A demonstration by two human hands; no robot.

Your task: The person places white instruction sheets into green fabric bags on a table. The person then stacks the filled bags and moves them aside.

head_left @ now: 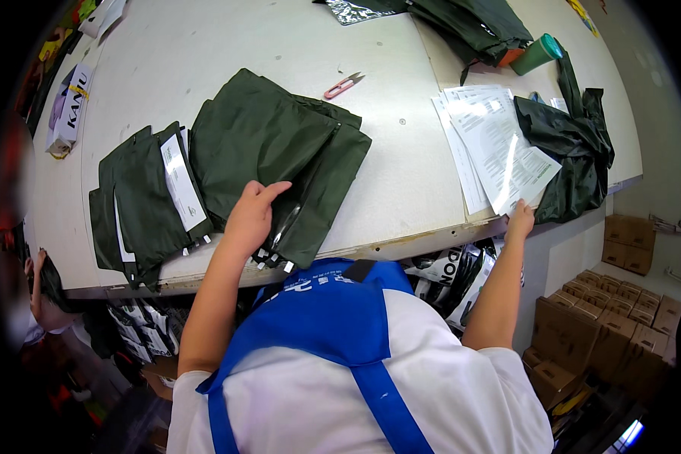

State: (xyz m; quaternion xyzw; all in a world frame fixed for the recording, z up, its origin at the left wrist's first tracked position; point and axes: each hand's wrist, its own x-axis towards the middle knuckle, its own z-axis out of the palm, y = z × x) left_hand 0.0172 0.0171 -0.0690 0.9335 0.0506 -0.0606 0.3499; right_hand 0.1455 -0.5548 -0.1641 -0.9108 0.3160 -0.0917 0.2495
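My left hand [252,216] lies on a stack of folded dark green garments [253,125] at the table's near edge. One finger stretches to the right and no object shows in this hand. Farther right, my right hand [520,221] pinches the near corner of a printed paper sheet [533,178]. That sheet lies on a fanned pile of similar papers [458,155]. To the left of the stack are smaller folded green garments [132,200] with a white printed card [180,185] among them. Pink-handled thread snips [343,85] rest beyond the stack.
A crumpled dark green cloth [575,144] lies beside the papers. Behind it stands a green cup [536,55] near more dark green cloth [469,26]. A white box [69,110] is at the far left. Cardboard boxes [613,318] fill the lower right, and another person's arm [36,284] shows at left.
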